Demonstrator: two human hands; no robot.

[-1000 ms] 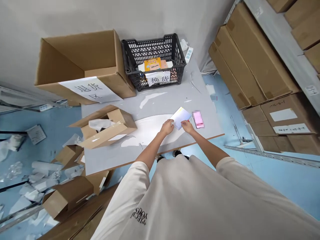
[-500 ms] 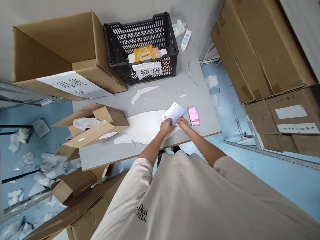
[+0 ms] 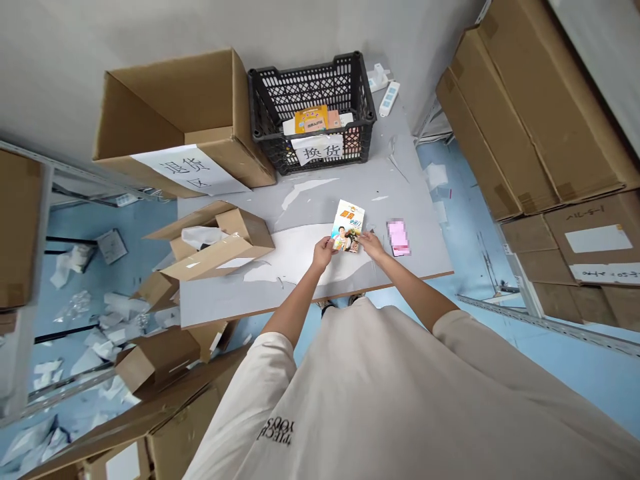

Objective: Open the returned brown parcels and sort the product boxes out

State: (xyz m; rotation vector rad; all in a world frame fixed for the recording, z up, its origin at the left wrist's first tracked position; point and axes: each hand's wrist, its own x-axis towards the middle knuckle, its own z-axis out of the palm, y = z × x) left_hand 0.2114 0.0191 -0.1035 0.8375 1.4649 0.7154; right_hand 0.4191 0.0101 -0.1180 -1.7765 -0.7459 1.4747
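Between my two hands is a book (image 3: pixel 349 225) with an illustrated cover, orange lettering and a picture of a person facing up. My left hand (image 3: pixel 324 253) grips its lower left edge, and my right hand (image 3: pixel 371 245) grips its lower right edge. The book is above a white sheet (image 3: pixel 300 247) spread over the grey table (image 3: pixel 220 303). To the right of my right hand lies a phone (image 3: pixel 399 237) with a pink, blurred screen.
A large carton (image 3: pixel 165 100) and a black plastic crate (image 3: pixel 313 73) holding colourful packets stand at the back. An open small carton (image 3: pixel 225 243) sits on the left. Scissors (image 3: pixel 393 152) and a power strip (image 3: pixel 389 99) lie back right. Stacked cartons (image 3: pixel 550 107) rise at right.
The book has turned from its pale barcoded side to its illustrated cover. My hands have moved apart to its two sides. The whole view has shifted, with the table now further right.
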